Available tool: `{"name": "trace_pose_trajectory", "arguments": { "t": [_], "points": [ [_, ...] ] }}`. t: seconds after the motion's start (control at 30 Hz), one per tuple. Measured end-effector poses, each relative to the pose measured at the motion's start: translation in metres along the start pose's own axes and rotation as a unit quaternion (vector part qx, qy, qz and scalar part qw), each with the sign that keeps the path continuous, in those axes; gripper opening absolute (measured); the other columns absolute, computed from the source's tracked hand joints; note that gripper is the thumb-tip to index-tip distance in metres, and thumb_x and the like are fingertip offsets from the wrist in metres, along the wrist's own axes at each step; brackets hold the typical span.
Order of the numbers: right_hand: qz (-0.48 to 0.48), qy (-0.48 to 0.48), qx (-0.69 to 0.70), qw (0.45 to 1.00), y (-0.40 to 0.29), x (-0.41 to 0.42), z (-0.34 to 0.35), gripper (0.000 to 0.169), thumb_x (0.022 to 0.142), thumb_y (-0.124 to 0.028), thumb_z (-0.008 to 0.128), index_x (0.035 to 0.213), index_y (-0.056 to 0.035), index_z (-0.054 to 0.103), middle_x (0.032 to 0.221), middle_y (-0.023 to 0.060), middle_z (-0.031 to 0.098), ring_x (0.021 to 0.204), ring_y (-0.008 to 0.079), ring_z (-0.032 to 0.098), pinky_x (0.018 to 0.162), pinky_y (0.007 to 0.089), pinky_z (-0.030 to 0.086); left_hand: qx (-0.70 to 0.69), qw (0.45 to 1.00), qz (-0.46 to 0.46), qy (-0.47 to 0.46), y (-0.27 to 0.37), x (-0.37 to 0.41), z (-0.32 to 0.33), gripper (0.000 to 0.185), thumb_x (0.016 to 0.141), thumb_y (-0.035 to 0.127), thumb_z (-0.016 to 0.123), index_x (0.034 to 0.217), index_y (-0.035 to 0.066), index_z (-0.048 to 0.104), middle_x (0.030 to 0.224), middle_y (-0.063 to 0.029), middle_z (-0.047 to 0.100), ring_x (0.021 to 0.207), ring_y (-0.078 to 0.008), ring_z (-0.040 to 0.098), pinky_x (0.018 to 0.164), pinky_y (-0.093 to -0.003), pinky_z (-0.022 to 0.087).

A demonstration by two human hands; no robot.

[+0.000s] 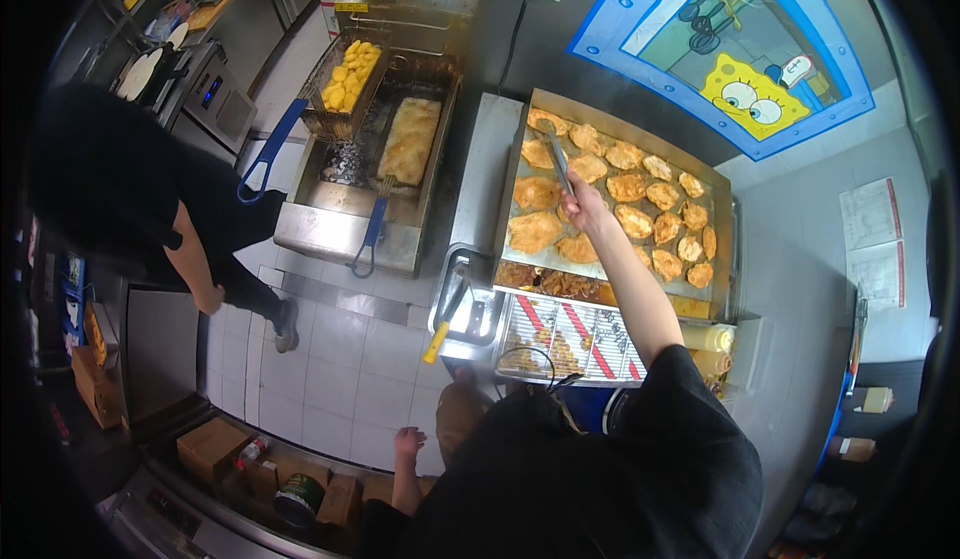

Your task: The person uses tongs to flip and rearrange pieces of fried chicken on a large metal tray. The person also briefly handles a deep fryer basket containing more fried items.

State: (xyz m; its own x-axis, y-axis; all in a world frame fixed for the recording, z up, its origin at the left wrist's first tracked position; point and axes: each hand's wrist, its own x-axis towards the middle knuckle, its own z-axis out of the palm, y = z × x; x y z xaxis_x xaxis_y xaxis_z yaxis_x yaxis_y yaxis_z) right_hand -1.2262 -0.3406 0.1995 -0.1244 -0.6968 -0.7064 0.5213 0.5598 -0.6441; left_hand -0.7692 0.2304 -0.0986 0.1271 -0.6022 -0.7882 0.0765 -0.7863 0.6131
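Note:
My right hand (583, 205) grips metal tongs (560, 163) over a flat griddle (544, 259). The tongs reach toward the back left corner, where their tip meets a browned piece of meat (547, 121); whether they pinch it cannot be told. Several flat, golden-brown pieces cover the plate, with larger cutlets (534, 231) at the left and smaller ones (666, 226) at the right. My left hand (409, 441) hangs low beside my body above the tiled floor, holding nothing, its fingers somewhat apart.
Left of the griddle stands a deep fryer (352, 240) with two blue-handled baskets; yellow nuggets (351, 75) fill one. A yellow-handled scraper (437, 341) lies across a metal tray (486, 311). Squeeze bottles (709, 339) sit at right. A co-worker (150, 176) stands at left.

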Motion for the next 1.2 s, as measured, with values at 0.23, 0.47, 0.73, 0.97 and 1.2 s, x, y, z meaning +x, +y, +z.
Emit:
{"name": "trace_pose_trajectory", "arguments": {
  "t": [0.23, 0.47, 0.73, 0.97, 1.2],
  "points": [
    [-0.193, 0.136, -0.223, 0.946, 0.004, -0.001, 0.005, 0.029, 0.094, -0.031, 0.055, 0.1, -0.0031, 0.06, 0.057, 0.0052, 0.052, 0.041, 0.0152, 0.044, 0.037, 0.03, 0.034, 0.06, 0.998, -0.019, -0.027, -0.005, -0.014, 0.0, 0.018, 0.08, 0.018, 0.058, 0.091, 0.003, 0.056, 0.076, -0.0116, 0.062, 0.065, -0.023, 0.062, 0.054, -0.0347, 0.049],
    [-0.471, 0.258, -0.665, 0.519, -0.026, -0.055, -0.01, 0.029, 0.091, -0.023, 0.052, 0.113, -0.0058, 0.058, 0.083, 0.0178, 0.064, 0.072, 0.0372, 0.064, 0.063, 0.0442, 0.052, 0.383, 0.902, 0.181, -0.081, 0.007, 0.01, -0.005, 0.014, 0.079, 0.022, 0.063, 0.089, 0.013, 0.062, 0.091, -0.0058, 0.062, 0.087, -0.0242, 0.06, 0.073, -0.0414, 0.049],
    [-0.364, 0.232, -0.797, 0.423, -0.009, -0.028, -0.013, 0.028, 0.084, -0.008, 0.05, 0.111, -0.0005, 0.051, 0.091, 0.0197, 0.063, 0.076, 0.0324, 0.067, 0.061, 0.041, 0.055, 0.165, 0.967, 0.136, -0.139, 0.067, 0.0, -0.022, 0.034, 0.089, 0.018, 0.05, 0.118, 0.0, 0.051, 0.104, -0.0158, 0.063, 0.09, -0.023, 0.065, 0.077, -0.0351, 0.053],
    [-0.349, 0.225, -0.776, 0.475, -0.037, -0.018, 0.032, 0.019, 0.085, -0.01, 0.051, 0.092, -0.0049, 0.068, 0.095, 0.0123, 0.068, 0.087, 0.0246, 0.068, 0.071, 0.0337, 0.056, 0.299, 0.937, 0.097, -0.152, 0.061, 0.011, -0.046, 0.025, 0.089, 0.02, 0.053, 0.103, 0.0, 0.061, 0.1, -0.0143, 0.064, 0.081, -0.0229, 0.065, 0.071, -0.0332, 0.054],
    [-0.333, 0.234, -0.713, 0.571, -0.048, -0.068, 0.005, 0.021, 0.086, -0.021, 0.056, 0.087, -0.0057, 0.071, 0.092, 0.0151, 0.069, 0.089, 0.028, 0.068, 0.072, 0.0362, 0.055, 0.209, 0.964, -0.004, -0.166, 0.074, 0.026, -0.02, 0.026, 0.088, 0.017, 0.053, 0.106, 0.0, 0.06, 0.091, -0.0128, 0.065, 0.076, -0.0223, 0.064, 0.065, -0.031, 0.053]
  ]
}}
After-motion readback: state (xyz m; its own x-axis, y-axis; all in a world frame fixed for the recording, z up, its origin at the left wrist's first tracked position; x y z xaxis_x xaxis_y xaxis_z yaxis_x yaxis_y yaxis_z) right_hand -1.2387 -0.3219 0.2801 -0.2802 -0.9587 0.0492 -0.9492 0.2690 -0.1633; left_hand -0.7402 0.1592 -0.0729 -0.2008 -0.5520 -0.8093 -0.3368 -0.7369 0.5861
